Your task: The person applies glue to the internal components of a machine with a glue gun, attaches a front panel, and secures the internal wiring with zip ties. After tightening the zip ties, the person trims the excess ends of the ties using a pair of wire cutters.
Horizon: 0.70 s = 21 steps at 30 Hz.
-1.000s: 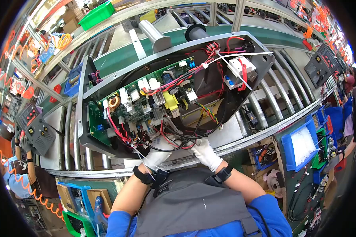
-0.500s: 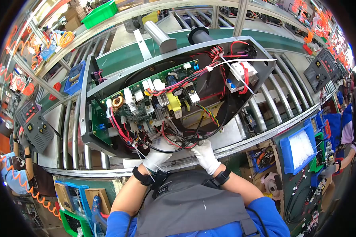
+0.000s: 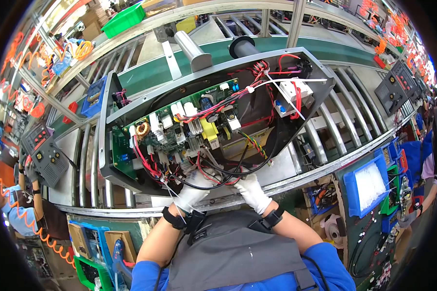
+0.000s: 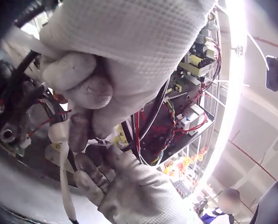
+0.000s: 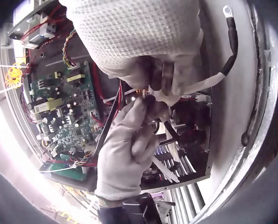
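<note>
Both hands wear white gloves and work at the near edge of an open metal chassis [image 3: 218, 68], beneath its looped black cable [image 3: 199, 186]. My right hand [image 5: 143, 42] curls its fingers round a white-sleeved cable [image 5: 206, 85], whose end carries black tubing and a ring terminal [image 5: 228, 11]. My left hand [image 5: 125, 151] pinches with thumb and fingers right against the right fingertips, at the same cable. In the left wrist view the sleeved end hangs below the left hand [image 4: 115, 56]. A green circuit board [image 3: 170, 121] with bundled wires fills the chassis. The exact grip spot is hidden by the fingers.
The chassis stands on a roller conveyor [image 3: 357, 109]. Long white cable ties [image 3: 296, 80] stick out from its wiring. A blue bin [image 3: 366, 186] of white pieces stands at right, a green bin [image 3: 124, 20] at the back. Another person's gloved hand [image 3: 30, 169] is at far left.
The chassis sits slightly lower in the head view than a second ago. Both hands stay together at its near edge, with only small finger movement.
</note>
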Available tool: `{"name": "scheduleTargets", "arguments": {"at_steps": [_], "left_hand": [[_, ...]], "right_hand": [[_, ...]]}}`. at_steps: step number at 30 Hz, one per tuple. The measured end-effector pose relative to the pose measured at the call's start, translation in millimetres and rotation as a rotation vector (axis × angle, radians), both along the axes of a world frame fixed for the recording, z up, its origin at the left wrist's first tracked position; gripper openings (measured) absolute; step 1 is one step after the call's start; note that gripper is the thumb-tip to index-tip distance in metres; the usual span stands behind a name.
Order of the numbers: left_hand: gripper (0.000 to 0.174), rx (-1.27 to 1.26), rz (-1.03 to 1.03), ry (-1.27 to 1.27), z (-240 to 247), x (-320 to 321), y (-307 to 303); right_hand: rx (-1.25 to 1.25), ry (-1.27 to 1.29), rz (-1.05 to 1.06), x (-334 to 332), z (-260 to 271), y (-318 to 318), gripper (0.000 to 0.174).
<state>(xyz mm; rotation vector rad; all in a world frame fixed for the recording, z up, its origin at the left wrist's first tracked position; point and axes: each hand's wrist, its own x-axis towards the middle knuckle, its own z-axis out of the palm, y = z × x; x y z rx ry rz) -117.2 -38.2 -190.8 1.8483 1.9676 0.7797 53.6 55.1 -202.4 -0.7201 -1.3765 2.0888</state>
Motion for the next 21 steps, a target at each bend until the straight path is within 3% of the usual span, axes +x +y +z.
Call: {"name": "scheduleTargets", "arguments": {"at_steps": [2, 4, 9, 12, 14, 17, 19, 21], "left_hand": [[0.026, -0.001, 0.004, -0.005, -3.9, -1.6, -0.3], [0.026, -0.008, -0.064, 0.183, -6.7, -4.0, -2.5], [0.025, 0.066, -0.016, 0.07, -11.4, -2.5, -2.6], [0.026, 0.022, -0.012, 0.109, -2.7, -0.1, -1.4], [0.026, -0.053, 0.01, 0.125, 8.3, 4.5, 0.5], [0.029, -0.109, 0.094, 0.088, 20.5, 9.7, 2.3], [0.03, -0.207, 0.134, -0.092, 25.9, 9.6, 1.8], [0.03, -0.145, 0.116, -0.055, 15.0, 6.9, -0.5]], "right_hand": [[-0.063, 0.0, 0.046, 2.1, -0.3, 2.1, 0.025], [-0.07, 0.005, 0.053, 1.7, 6.3, 1.7, 0.026], [-0.067, -0.044, 0.101, 4.5, 2.3, 9.4, 0.028], [0.085, -0.071, 0.183, 6.1, -8.5, 14.0, 0.029], [0.654, -0.128, 0.2, 6.5, -12.4, 16.1, 0.028], [0.437, -0.122, 0.253, 7.9, -21.6, 17.1, 0.03], [0.415, -0.124, 0.256, 6.9, -24.2, 17.7, 0.03], [0.389, -0.126, 0.258, 6.0, -23.7, 19.0, 0.03]]}}
